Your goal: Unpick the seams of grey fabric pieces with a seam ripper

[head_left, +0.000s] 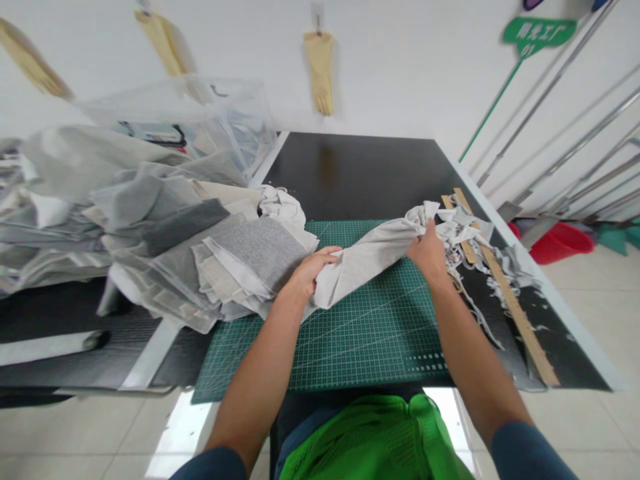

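Note:
A light grey cloth [373, 257] is stretched at a slant over the green cutting mat [360, 353]. My left hand [311, 270] is closed on its wider, flatter end, thumb on top. At the other end, where the fabric is twisted and bunched, my right hand [429, 252] grips it. Just left of my left hand lies a stack of cut fabric pieces, topped by a darker grey piece [260, 250]. Beside my right hand are shredded fabric scraps [457, 233], partly over a wooden ruler [520, 313].
A large heap of grey and white fabric [135, 200] covers the left side. Behind it stands a clear plastic bin [235, 113]. Yellow gloves [319, 73] hang on the wall. To the right, long poles [550, 100] lean near a red dustpan [560, 243] on the floor.

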Motion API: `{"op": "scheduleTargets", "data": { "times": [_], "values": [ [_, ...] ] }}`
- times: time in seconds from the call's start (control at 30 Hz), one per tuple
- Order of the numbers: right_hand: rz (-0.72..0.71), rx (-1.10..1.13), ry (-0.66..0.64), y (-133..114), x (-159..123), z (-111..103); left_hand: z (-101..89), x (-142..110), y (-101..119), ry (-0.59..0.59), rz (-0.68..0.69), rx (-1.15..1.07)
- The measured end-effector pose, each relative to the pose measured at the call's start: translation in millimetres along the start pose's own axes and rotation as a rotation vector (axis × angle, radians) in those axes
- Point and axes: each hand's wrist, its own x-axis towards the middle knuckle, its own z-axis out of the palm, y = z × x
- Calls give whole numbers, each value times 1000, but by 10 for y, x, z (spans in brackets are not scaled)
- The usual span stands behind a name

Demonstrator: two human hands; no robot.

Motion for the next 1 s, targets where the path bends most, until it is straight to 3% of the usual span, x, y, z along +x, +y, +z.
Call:
{"op": "scheduleTargets", "data": {
  "times": [0.13,0.2,0.27,0.33,0.47,0.6,0.7,0.8,0.9,1.0],
  "values": [
    [-472,36,-106,-231,-184,26,41,-24,14,-56,49,18],
    [-702,75,-261,-308,-255,99,57,-33,13,-101,20,-71],
    [-832,46,-429,-330,-300,195,57,-32,5,-133,4,-201],
    [-772,-42,-510,-304,-320,289,45,-18,-7,-134,61,-319],
    [-474,-204,-457,-174,-319,376,35,16,-24,-88,187,-406],
    [-448,-228,-474,-73,-318,267,61,-6,-20,-29,288,-392],
    [-464,-210,-510,-81,-306,138,74,-45,-39,66,271,-132],
    [-540,-134,-368,-147,-265,82,68,-56,-77,215,232,190],
    [-624,-171,-317,-205,-234,125,40,-34,-89,320,262,289],
    [-476,-348,-429,-210,-253,182,18,-9,-67,366,286,323]
  ]
}}
